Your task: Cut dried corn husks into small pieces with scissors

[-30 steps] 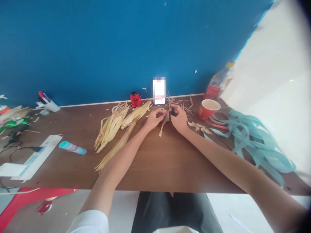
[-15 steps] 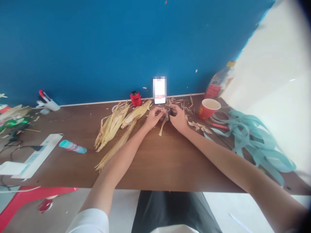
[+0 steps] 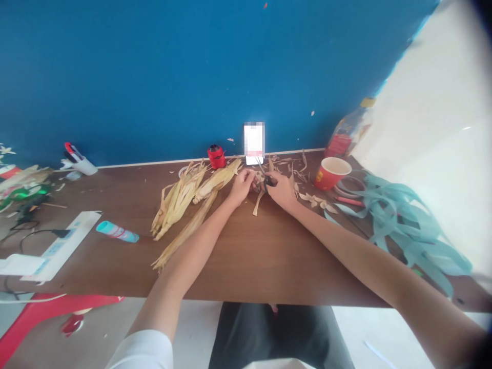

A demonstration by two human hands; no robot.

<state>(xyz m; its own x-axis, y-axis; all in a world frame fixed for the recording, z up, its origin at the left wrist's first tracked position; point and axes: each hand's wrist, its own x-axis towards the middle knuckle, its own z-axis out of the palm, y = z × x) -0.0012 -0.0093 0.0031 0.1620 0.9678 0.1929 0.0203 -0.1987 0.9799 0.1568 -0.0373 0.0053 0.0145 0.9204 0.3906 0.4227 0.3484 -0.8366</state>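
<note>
My left hand (image 3: 243,185) pinches a small piece of dried husk (image 3: 260,178) near the back of the brown table. Close on its right, my right hand (image 3: 280,188) is closed around dark-handled scissors (image 3: 266,177), whose blades point up and away beside the piece. A narrow husk strip (image 3: 258,203) lies just below the hands. Bundles of dried corn husk (image 3: 179,197) are spread to the left of my left hand. Husk scraps (image 3: 315,200) and cut petal-like bits lie to the right of my right hand.
A lit phone (image 3: 254,143) leans on the blue wall behind my hands, with a red container (image 3: 217,157) to its left. Rightward are a paper cup (image 3: 332,172), a bottle (image 3: 344,134) and teal ribbon (image 3: 403,218). A power strip (image 3: 63,246) and blue tube (image 3: 117,231) lie left.
The scissors have tilted so their blades show more clearly, and my right hand has shifted slightly. The whole view has moved a little.
</note>
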